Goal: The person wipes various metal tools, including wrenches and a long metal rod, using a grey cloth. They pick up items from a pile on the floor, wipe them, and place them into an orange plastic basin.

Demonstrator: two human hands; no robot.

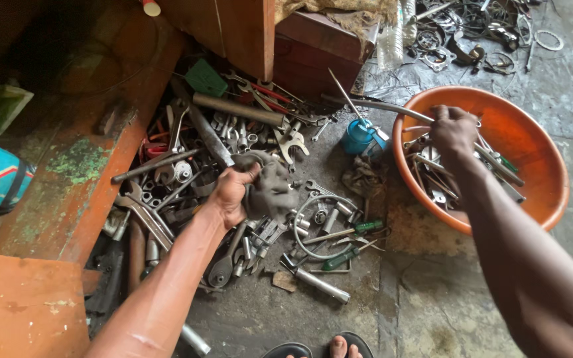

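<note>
Grey rag [270,192] gripped by left hand [230,195], right hand [452,129] fingers closed on one tool in orange basin [538,142]

Tool pile [233,172] fills frame centre, on the floor between the bench [67,172] at left and the basin [538,166] at right. Left hand [230,195] over the pile, gripping a rag [270,189]; right hand [452,129] in the basin among tools. Can [358,136] sits between pile and basin; box [313,50] behind, at top centre.
</note>
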